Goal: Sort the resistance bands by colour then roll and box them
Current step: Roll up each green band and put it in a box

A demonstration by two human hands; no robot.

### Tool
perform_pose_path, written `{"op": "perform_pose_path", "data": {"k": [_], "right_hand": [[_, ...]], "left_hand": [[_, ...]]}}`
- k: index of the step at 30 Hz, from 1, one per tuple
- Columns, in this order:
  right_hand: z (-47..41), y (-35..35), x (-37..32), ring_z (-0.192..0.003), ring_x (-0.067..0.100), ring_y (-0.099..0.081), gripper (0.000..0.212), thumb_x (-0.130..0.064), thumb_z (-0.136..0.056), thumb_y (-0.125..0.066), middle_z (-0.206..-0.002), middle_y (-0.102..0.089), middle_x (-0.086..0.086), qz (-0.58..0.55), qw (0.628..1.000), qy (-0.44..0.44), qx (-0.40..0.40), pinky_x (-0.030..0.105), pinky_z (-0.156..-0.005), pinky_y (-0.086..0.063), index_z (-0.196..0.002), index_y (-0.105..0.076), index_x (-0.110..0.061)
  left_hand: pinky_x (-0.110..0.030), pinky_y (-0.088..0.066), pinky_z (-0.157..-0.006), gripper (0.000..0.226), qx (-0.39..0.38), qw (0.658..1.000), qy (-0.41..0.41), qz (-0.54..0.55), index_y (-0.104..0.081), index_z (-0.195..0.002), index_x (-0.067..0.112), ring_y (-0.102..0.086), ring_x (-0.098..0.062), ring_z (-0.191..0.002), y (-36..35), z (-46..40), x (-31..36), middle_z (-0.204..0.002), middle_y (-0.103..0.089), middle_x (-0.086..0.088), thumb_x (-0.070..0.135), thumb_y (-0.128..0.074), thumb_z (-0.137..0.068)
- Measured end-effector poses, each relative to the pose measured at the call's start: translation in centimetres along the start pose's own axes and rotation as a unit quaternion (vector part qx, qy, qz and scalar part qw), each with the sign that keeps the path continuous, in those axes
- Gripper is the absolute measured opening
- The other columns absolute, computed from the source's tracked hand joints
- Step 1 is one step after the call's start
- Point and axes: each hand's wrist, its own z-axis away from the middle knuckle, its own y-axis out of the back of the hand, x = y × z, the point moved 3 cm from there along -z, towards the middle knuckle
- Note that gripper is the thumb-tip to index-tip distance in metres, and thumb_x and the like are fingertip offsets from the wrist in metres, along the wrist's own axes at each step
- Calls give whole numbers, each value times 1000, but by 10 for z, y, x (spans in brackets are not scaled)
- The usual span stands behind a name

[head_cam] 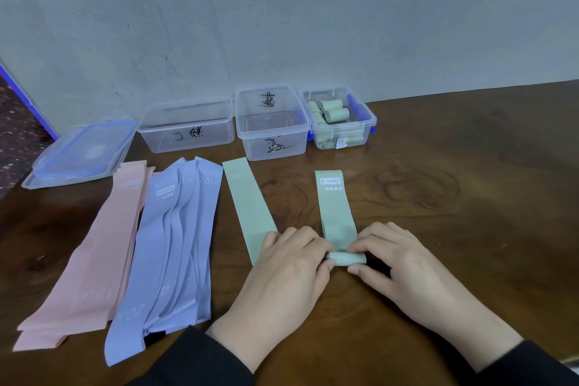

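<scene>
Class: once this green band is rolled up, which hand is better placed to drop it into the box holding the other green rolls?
Probably the right hand: the box of green rolls stands far right, on its side.

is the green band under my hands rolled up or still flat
Partly rolled. The near end of the green band is a small roll pinched between the left hand and right hand; the rest lies flat on the table.

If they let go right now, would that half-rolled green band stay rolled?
Probably not. The green band looks thin and floppy, lying flat like the pink pile, and both hands, left and right, pinch its roll. It would likely spring loose, and might roll along the table.
</scene>
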Motion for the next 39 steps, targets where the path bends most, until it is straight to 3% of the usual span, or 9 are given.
{"op": "perform_pose_path", "data": {"k": [4,7,13,20,25,29,36,39], "right_hand": [[0,-2,0,-99,8,-54,36,-55,-101,-45,-106,-51,-26,10,1000,0,3,32,-85,-48,-118,-70,-35],[0,-3,0,-99,9,-53,41,-56,-102,-40,-107,-51,-27,13,1000,3,1,32,-85,-47,-120,-70,-36],[1,0,-1,-103,8,-53,27,-56,-94,-54,-110,-52,-28,4,1000,1,-11,30,-89,-47,-115,-64,-41],[0,-2,-1,-105,8,-53,38,-57,-100,-43,-110,-51,-28,10,1000,3,-10,31,-89,-47,-124,-66,-38],[1,1,-1,-102,8,-54,24,-55,-94,-55,-108,-54,-28,-7,1000,-2,-10,32,-88,-47,-112,-62,-41],[0,-2,0,-104,8,-53,36,-60,-98,-44,-109,-52,-29,-1,1000,-1,-11,33,-89,-47,-118,-66,-39],[1,0,1,-104,7,-53,34,-60,-93,-53,-111,-52,-28,-9,1000,-10,-11,31,-92,-46,-117,-64,-39],[0,-1,0,-103,8,-52,36,-60,-96,-47,-109,-51,-28,-5,1000,-9,-10,31,-90,-46,-117,-67,-39]], "left_hand": [[-28,-41,-96,35,-8,1000,6,7,-60,-123,35,-49,-3,-105,1,0,-1,-115,-57,19,54,-43,-99],[-30,-42,-96,28,-9,1000,-3,6,-61,-121,35,-49,-4,-104,1,-1,-2,-113,-56,19,49,-52,-98],[-31,-45,-88,38,-1,1000,-3,-4,-67,-115,32,-49,-4,-96,0,-1,-2,-104,-55,18,51,-38,-99],[-28,-39,-97,28,-8,1000,-1,10,-62,-121,35,-47,-3,-104,2,-1,-3,-112,-55,19,49,-51,-99],[-29,-42,-94,34,2,1000,5,4,-65,-119,33,-48,-3,-101,0,1,-3,-109,-56,18,52,-46,-98],[-28,-41,-93,31,-1,1000,4,9,-62,-120,36,-47,-2,-101,0,0,-4,-110,-55,19,52,-53,-94],[-31,-43,-91,40,4,1000,4,2,-67,-117,33,-48,-4,-98,0,0,-3,-106,-54,18,53,-39,-98],[-30,-43,-90,43,6,1000,9,5,-67,-119,33,-48,-3,-97,0,0,-3,-104,-55,19,58,-39,-96]]}}
